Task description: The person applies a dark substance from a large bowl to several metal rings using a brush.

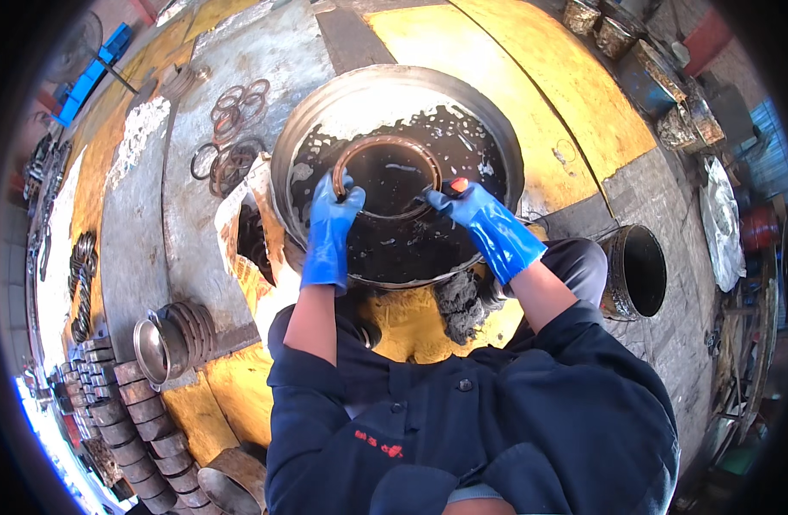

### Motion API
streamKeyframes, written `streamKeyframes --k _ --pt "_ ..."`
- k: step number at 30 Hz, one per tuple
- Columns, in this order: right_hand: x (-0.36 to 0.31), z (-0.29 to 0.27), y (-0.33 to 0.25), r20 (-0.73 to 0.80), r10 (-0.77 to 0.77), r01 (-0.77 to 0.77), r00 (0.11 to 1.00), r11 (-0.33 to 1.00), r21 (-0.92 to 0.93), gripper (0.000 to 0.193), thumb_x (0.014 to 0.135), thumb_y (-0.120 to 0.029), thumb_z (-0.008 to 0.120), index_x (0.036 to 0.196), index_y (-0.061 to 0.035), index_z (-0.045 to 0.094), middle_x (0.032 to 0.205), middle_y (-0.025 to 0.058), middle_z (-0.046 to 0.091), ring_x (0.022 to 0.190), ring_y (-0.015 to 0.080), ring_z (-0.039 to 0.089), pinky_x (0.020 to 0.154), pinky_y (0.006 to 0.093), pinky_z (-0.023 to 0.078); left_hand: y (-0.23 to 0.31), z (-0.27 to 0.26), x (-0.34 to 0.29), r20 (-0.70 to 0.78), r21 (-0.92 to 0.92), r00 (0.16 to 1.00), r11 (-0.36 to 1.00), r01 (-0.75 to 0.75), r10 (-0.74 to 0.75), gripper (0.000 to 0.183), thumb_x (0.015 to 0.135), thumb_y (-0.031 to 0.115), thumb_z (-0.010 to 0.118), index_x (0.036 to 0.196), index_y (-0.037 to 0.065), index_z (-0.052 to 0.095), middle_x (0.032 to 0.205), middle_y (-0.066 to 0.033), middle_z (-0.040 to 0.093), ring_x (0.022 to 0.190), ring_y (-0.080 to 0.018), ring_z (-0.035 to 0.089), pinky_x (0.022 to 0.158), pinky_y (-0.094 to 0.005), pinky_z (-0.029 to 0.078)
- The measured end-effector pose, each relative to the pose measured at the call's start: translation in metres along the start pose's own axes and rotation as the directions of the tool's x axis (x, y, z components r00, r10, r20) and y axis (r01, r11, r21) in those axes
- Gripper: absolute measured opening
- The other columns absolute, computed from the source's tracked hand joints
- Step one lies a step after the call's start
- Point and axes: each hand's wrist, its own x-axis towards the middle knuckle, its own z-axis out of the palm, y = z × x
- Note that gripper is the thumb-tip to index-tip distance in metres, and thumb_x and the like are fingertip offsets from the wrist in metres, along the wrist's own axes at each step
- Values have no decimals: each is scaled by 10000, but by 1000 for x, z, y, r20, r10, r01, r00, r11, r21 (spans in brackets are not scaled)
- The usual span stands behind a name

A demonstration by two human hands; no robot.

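Note:
A brown metal ring is held tilted above a wide round metal basin of dark liquid. My left hand, in a blue rubber glove, is closed on the ring's left side, thumb toward the inside. My right hand, gloved the same way, has its fingers closed at the ring's right side. Something small and dark shows at those fingertips, and a red-orange spot sits above the knuckles; I cannot make out what it is. Pale patches of foam or glare float on the liquid.
Several loose rings lie left of the basin, by an open torn sack. Stacked metal rings stand at the lower left. A dark bucket is near my right knee; dirty tins line the far right.

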Motion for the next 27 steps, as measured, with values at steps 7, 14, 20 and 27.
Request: streamKeyframes --k 7,14,20,27 --pt "3 15 -7 5 -241 141 971 550 -823 249 851 -322 585 1042 -207 697 1025 62 699 1008 286 652 853 391 530 57 59 -26 412 631 804 503 -591 429 393 783 125 698 1160 45 623 1023 -181 685 933 -364 666 812 -406 537" --pt "33 -5 82 -208 -118 82 971 981 -175 224 869 -216 677 1037 -71 701 962 74 729 881 158 679 805 306 541 62 55 -21 293 357 945 934 35 -147 282 827 194 713 1066 53 665 789 -16 644 638 -121 548 601 -253 442" --pt "-13 17 -6 -248 -300 316 921 949 25 212 902 -160 646 1081 -56 692 1025 80 719 948 162 669 881 289 513 73 29 -26 -93 -18 874 879 477 -476 220 838 138 727 1056 126 706 866 23 711 523 -32 445 464 -181 324" --pt "-3 34 -58 -150 -679 636 719 729 -254 200 826 -90 684 1016 -139 723 1055 78 707 1012 252 664 901 335 526 59 35 -19 -114 -88 863 870 485 -492 238 874 157 688 1103 95 680 844 4 704 488 -35 428 428 -185 311"
